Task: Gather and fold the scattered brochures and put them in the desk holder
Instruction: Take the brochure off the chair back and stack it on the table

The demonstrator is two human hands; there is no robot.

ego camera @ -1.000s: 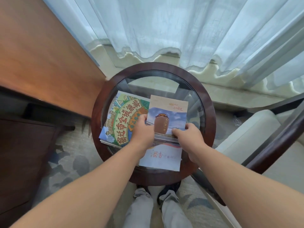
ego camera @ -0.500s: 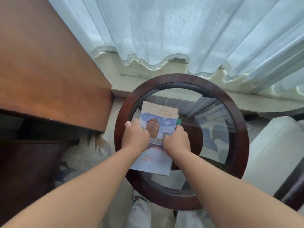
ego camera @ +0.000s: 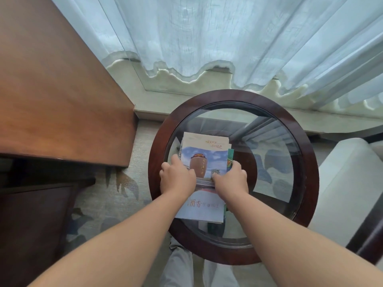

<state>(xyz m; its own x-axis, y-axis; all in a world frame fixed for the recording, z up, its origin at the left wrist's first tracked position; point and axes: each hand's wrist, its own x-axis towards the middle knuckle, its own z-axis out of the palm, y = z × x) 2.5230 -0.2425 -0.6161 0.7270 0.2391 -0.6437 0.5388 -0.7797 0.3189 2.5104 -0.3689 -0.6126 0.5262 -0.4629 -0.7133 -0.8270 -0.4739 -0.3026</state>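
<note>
left hand (ego camera: pixel 177 178) and right hand (ego camera: pixel 231 179) both gripping the brochures (ego camera: pixel 204 154) by the sides, round glass desk (ego camera: pixel 308 162) underneath, curtain (ego camera: pixel 228 38) behind, armchair (ego camera: pixel 348 183) on the right

Qty 1: brochure stack (ego camera: pixel 204 162), approx. 3 sheets min., exact no. unclear at overlapped edges. Qty 2: left hand (ego camera: pixel 177 179), right hand (ego camera: pixel 231 179). Qty 1 ea.: round table (ego camera: pixel 310 162), desk (ego camera: pixel 51 90), armchair (ego camera: pixel 342 183).

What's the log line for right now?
left hand: grips brochure stack | right hand: grips brochure stack | brochure stack: on round glass table | holder: not seen
</note>
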